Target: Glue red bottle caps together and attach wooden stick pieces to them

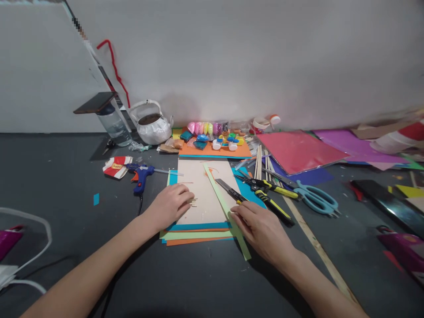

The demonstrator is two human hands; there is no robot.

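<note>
The green strip (217,190) is laid diagonally across the cream board (198,216), touched by the right hand (260,225). Short sticks (194,204) are partly covered by the left hand (170,204). Neither hand's grip can be confirmed.

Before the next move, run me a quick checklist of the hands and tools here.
1. Left hand at the short sticks: ok, fingers beside them.
2. Right hand at the green strip: ok, fingers over it.
3. Firm grip on the strip: cannot tell.
4. Knife well clear of the right hand: not ok, its handle end is close to the fingers.
5. Glue gun cool: cannot tell.
6. Scissors clear of both hands: ok, lying to the right.
</note>
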